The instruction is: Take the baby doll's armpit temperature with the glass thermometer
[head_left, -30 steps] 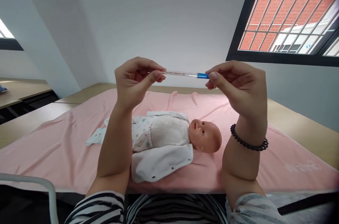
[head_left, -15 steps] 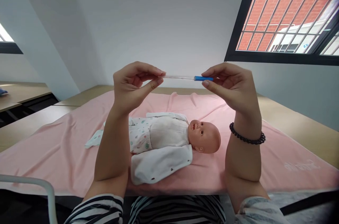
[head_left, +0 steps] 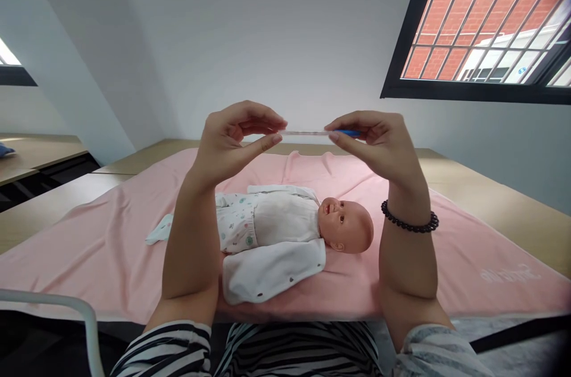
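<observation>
Raised in front of me is a slim clear glass thermometer [head_left: 307, 132] with a blue end [head_left: 349, 133], lying level between my hands. My left hand [head_left: 243, 139] pinches its clear end between thumb and fingertips. At the other side, my right hand [head_left: 372, 139] has thumb and fingers closed near the join of the clear and blue parts. Below and behind my hands a baby doll [head_left: 348, 225] lies on its back, head to the right, in a white top and printed trousers. My left forearm hides part of its legs.
A pink blanket [head_left: 111, 234] covers most of the wooden table [head_left: 473, 181]. A white garment with snaps [head_left: 274, 270] spreads beside and under the doll. A pale metal rail [head_left: 57, 299] stands at the lower left. Behind are a wall and a barred window [head_left: 486, 14].
My right hand has shifted left along the thermometer, from the blue end to where it meets the clear part. My left hand has moved slightly right. The doll lies as before.
</observation>
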### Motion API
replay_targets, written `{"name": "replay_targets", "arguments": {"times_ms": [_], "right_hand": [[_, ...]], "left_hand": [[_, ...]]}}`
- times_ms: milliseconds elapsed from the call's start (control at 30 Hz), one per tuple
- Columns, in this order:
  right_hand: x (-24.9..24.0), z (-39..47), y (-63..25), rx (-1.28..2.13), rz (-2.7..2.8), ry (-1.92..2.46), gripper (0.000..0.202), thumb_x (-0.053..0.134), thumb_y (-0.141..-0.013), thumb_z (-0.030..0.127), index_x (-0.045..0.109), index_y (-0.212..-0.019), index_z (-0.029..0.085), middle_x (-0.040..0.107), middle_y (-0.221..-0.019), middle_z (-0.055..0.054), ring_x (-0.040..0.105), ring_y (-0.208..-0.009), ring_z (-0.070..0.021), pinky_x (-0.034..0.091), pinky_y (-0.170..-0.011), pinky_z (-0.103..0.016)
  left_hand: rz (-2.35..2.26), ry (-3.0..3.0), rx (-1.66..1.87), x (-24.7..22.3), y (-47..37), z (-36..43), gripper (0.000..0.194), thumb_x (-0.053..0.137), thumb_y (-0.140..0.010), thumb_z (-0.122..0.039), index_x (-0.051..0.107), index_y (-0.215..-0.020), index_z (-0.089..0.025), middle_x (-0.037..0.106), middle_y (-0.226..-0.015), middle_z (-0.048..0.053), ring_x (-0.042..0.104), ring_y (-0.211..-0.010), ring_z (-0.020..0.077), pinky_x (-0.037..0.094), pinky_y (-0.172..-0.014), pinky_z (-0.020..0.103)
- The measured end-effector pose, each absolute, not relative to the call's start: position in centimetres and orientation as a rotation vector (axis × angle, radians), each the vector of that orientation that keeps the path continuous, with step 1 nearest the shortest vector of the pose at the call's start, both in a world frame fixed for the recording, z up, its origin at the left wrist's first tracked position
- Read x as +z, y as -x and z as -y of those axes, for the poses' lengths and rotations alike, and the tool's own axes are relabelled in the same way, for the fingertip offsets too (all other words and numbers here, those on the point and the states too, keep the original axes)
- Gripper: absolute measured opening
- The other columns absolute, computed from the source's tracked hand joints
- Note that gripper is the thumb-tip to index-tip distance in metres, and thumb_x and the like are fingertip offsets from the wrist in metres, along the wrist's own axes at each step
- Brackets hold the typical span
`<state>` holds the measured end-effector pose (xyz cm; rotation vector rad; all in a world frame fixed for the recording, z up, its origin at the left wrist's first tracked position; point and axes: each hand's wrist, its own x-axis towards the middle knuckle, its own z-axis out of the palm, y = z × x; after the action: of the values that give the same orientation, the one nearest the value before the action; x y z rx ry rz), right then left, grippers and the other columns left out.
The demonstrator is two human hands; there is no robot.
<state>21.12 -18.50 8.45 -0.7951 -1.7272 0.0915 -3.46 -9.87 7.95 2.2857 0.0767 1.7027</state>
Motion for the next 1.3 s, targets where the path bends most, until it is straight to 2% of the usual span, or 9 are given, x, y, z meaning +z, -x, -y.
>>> {"name": "replay_targets", "arguments": {"times_ms": [133, 200, 267, 467, 733, 833, 967, 1133, 1300], "right_hand": [[8.4, 18.8, -24.9, 0.040, 1.469, 0.625, 0.026, 0.078, -0.072, 0.055, 0.075, -0.083, 0.032, 0.071, -0.080, -0.003, 0.066, -0.075, -0.0210, 0.055, -0.063, -0.037], [8.1, 18.8, -27.5, -0.052, 1.235, 0.553, 0.044, 0.052, -0.083, 0.072, 0.072, -0.088, 0.034, 0.070, -0.087, -0.004, 0.067, -0.085, -0.0215, 0.049, -0.061, -0.035], [7.7, 18.4, -29.7, -0.156, 1.068, 0.582, 0.060, 0.016, -0.094, 0.066, 0.068, -0.099, 0.036, 0.069, -0.098, -0.003, 0.067, -0.097, -0.0203, 0.044, -0.065, -0.037], [7.1, 15.3, -31.4, 0.027, 1.732, 1.272, 0.031, 0.072, -0.074, 0.055, 0.073, -0.078, 0.025, 0.070, -0.073, -0.005, 0.065, -0.073, -0.0233, 0.053, -0.074, -0.044], [6.8, 15.1, -31.0, 0.026, 1.510, 0.644, 0.032, 0.053, -0.085, 0.068, 0.070, -0.093, 0.042, 0.070, -0.083, -0.003, 0.065, -0.078, -0.0257, 0.053, -0.073, -0.046], [6.8, 14.9, -31.6, 0.088, 1.807, 0.961, 0.027, 0.064, -0.082, 0.057, 0.073, -0.090, 0.033, 0.072, -0.088, -0.004, 0.067, -0.084, -0.0261, 0.053, -0.078, -0.044], [5.2, 11.2, -33.7, 0.147, 1.977, 1.708, 0.015, 0.065, -0.077, 0.033, 0.074, -0.081, 0.021, 0.074, -0.084, -0.005, 0.066, -0.086, -0.0240, 0.050, -0.079, -0.037], [-0.8, 5.5, -36.2, 0.478, 1.901, 1.777, 0.017, 0.060, -0.073, 0.018, 0.072, -0.084, 0.017, 0.076, -0.092, -0.006, 0.068, -0.091, -0.0196, 0.051, -0.081, -0.028], [-6.1, 3.2, -36.1, 0.618, 1.898, 1.832, 0.018, 0.059, -0.072, 0.015, 0.073, -0.083, 0.016, 0.077, -0.092, -0.008, 0.070, -0.087, -0.0185, 0.053, -0.075, -0.025]], "left_hand": [[0.010, -2.099, 1.923, 8.5, 4.3, 10.1, 0.016, 0.079, -0.083, -0.020, 0.074, -0.096, -0.025, 0.074, -0.088, 0.000, 0.073, -0.082, 0.0170, 0.065, -0.078, 0.037], [0.052, -1.957, 2.059, 8.9, 4.9, 9.8, 0.009, 0.075, -0.086, -0.018, 0.074, -0.092, -0.026, 0.071, -0.079, -0.002, 0.070, -0.073, 0.0144, 0.062, -0.069, 0.036], [0.104, -1.874, 2.138, 9.2, 5.6, 9.3, 0.007, 0.075, -0.085, -0.018, 0.073, -0.088, -0.025, 0.067, -0.072, -0.003, 0.067, -0.065, 0.0124, 0.058, -0.060, 0.035], [-0.006, -1.876, 2.186, 9.2, 6.9, 7.7, 0.009, 0.070, -0.087, -0.024, 0.063, -0.088, -0.019, 0.053, -0.067, -0.004, 0.060, -0.064, 0.0082, 0.052, -0.058, 0.032], [-0.114, -1.995, 2.155, 8.8, 7.3, 6.4, 0.018, 0.066, -0.093, -0.036, 0.060, -0.090, -0.019, 0.050, -0.070, -0.003, 0.057, -0.065, 0.0087, 0.052, -0.064, 0.031], [-0.162, -2.065, 2.073, 8.7, 7.5, 5.3, 0.017, 0.068, -0.093, -0.037, 0.063, -0.090, -0.020, 0.056, -0.069, -0.004, 0.058, -0.064, 0.0090, 0.052, -0.063, 0.030], [-0.755, -2.467, 1.292, 7.7, 7.3, 3.0, 0.028, 0.070, -0.085, -0.051, 0.069, -0.093, -0.023, 0.071, -0.089, 0.001, 0.066, -0.082, 0.0171, 0.053, -0.069, 0.029], [-1.449, -2.431, -0.183, 4.3, 5.0, -1.5, 0.046, 0.060, -0.083, -0.055, 0.067, -0.117, -0.025, 0.068, -0.126, 0.009, 0.064, -0.109, 0.0290, 0.053, -0.089, 0.040], [-1.523, -2.302, -0.485, 0.3, 3.8, -5.1, 0.053, 0.064, -0.075, -0.056, 0.070, -0.112, -0.018, 0.072, -0.115, 0.016, 0.066, -0.103, 0.0301, 0.053, -0.089, 0.040]]}}
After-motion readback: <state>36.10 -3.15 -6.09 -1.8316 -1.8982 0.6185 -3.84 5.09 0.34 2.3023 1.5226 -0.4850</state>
